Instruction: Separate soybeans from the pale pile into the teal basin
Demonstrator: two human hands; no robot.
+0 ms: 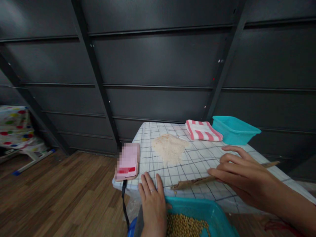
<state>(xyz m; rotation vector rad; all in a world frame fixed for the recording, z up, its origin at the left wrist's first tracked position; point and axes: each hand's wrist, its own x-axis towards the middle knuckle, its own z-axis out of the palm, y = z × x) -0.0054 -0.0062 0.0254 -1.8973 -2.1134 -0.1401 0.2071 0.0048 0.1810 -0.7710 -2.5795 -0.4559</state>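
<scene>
My right hand (243, 174) pinches a long, thin strip of brown cardboard (195, 182), which lies edge-on just above or on the checked tablecloth. My left hand (153, 200) wears a ring; its fingers stretch forward over the table's near edge. The thumb lies by the rim of a teal plastic basin (209, 202) just below that edge. Inside the basin are many yellow-brown beans (185, 225), perhaps soybeans. A flat heap of beige powder or fine crumbs (170, 148) is spread on the cloth beyond both hands.
A pink phone (128, 161) with a black strap lies at the table's left corner. Toward the back right are a folded red-and-white striped towel (203, 130) and a teal tub (234, 130). Behind the checked tablecloth (199, 158) rises a dark panelled wall (158, 62).
</scene>
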